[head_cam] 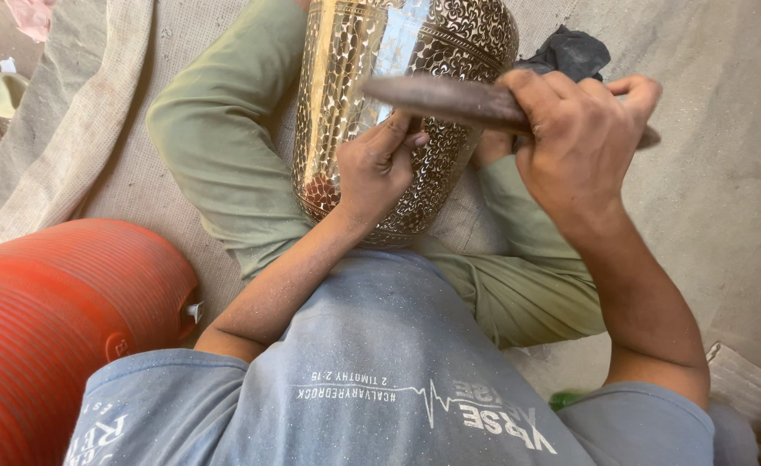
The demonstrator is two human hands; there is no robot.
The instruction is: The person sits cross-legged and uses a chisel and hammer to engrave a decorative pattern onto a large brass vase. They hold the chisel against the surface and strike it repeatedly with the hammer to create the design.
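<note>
Two hands at work. A ribbed orange plastic drum lies at your left. The engraved, shiny brass vase rests tilted between your green-trousered legs. Your right hand is wrapped tight around a dark wooden mallet held across the vase. Your left hand is pinched narrow against the vase wall; what it holds cannot be seen.

The left hand reaches forward on a bare, dusty forearm with fingers bunched and pinched together at the tips, while the right hand is raised higher on a bent arm, curled into a tight fist with knuckles upward.
</note>
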